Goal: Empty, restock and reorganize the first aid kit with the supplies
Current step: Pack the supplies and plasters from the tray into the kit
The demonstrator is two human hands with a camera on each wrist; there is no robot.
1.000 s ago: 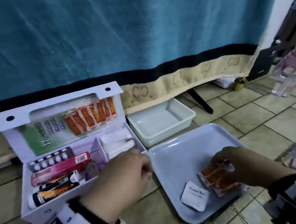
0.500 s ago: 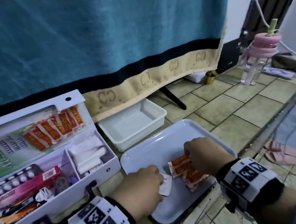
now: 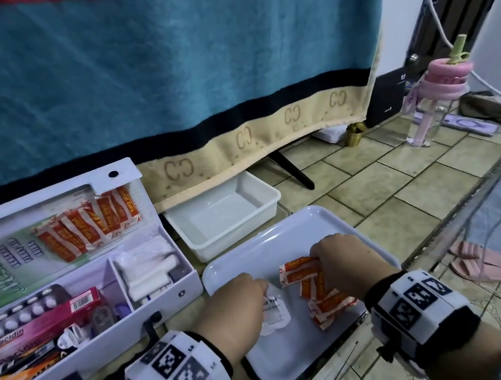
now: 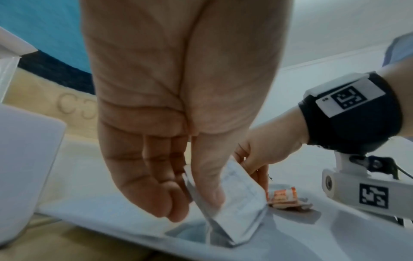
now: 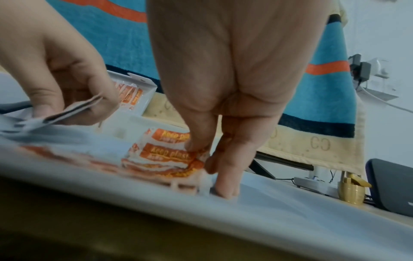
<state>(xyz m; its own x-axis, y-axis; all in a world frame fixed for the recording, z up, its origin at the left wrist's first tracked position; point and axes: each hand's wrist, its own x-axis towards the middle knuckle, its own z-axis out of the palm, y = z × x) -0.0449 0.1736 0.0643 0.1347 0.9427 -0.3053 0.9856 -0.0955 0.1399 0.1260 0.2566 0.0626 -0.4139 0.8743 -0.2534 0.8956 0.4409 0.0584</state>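
Observation:
The white first aid kit (image 3: 188,283) lies open on the left, holding a blister pack, a pink Bacidin box (image 3: 40,328), tubes and white gauze rolls; orange plaster strips (image 3: 85,227) sit in its lid. On the white tray (image 3: 305,367) my left hand (image 3: 243,301) pinches white alcohol pad sachets (image 4: 236,199) between thumb and fingers. My right hand (image 3: 338,261) pinches a bunch of orange plaster strips (image 5: 165,155) at their end, and more orange strips (image 3: 328,305) lie loose on the tray beneath it.
A white plastic tub (image 3: 223,213) stands behind the tray against a hanging blue blanket (image 3: 160,73). A pink-lidded bottle (image 3: 437,97) stands far right on the tiled surface, whose glass edge (image 3: 471,199) runs along the right. Cables hang at the right.
My left hand left the kit and came onto the tray, taking hold of the alcohol pads. My right hand has gathered the orange plaster strips. The head view swung right.

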